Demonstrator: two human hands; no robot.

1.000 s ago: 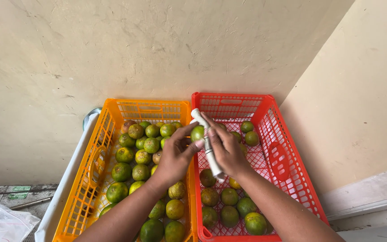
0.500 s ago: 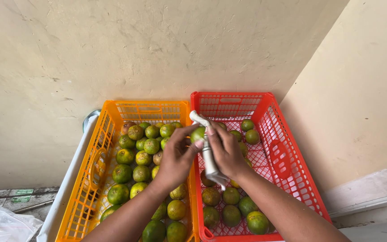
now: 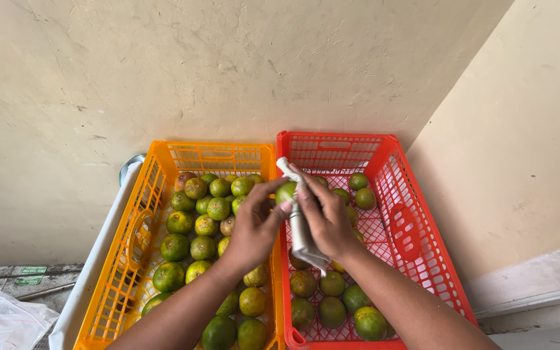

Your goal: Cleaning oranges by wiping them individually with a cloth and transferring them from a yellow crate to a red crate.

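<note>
Both hands meet above the seam between the two crates. The left hand (image 3: 254,227) pinches a green fruit (image 3: 286,192) at its fingertips; the right hand (image 3: 324,217) clasps a grey cloth (image 3: 301,230) against it. The grip looks light, so the fruit could slip and drop into the red crate (image 3: 422,259) or the fuller orange crate (image 3: 131,259).
</note>
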